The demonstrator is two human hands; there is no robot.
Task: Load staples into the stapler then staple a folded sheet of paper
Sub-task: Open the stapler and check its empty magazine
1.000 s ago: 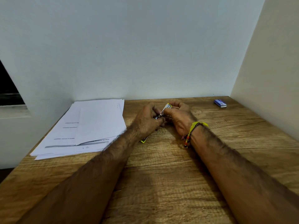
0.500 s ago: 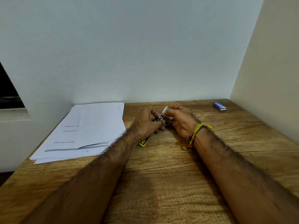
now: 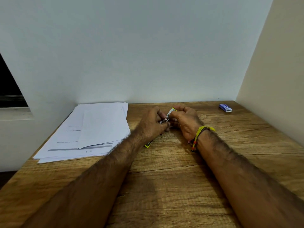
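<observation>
Two hands: mine, meeting at the table's point(image 3: 164, 186) far middle.
Staple box point(image 3: 225, 107): closed, far right, contents hidden.
Left hand point(image 3: 152, 124): curled, pinching the stapler point(image 3: 167, 116).
Right hand point(image 3: 184, 120): curled, gripping its other end.
Paper stack point(image 3: 92, 129): lying left.

Both forearms are bare and hairy with no sleeves in view, the left hand point(image 3: 150, 125) unadorned, the right hand point(image 3: 185, 123) above a yellow thread wristband point(image 3: 199, 131) with small red and dark beads
</observation>
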